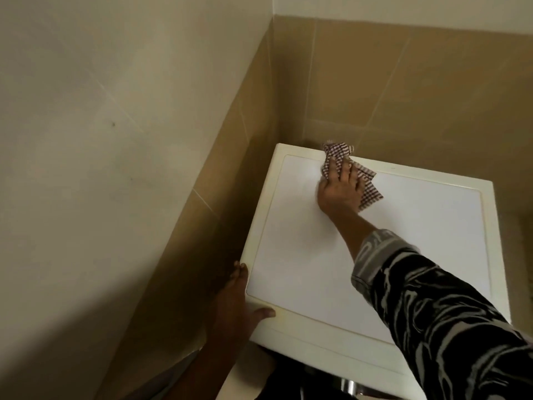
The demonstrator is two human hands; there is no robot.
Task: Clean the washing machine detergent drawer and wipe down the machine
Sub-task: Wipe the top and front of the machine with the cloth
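Washing machine (314, 264) in corner of beige tiled walls (403, 82); flat glossy white top, rounded cream rim; crumpled red-white checked cloth (337, 150) at far edge, right hand (341, 193) pressing it with fingers spread flat; left hand (234, 298) braces near-left corner, fingers straight.

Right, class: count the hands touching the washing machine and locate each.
2. The right hand presses a checked cloth onto the washing machine top near its far edge; the left hand rests on its near left corner.
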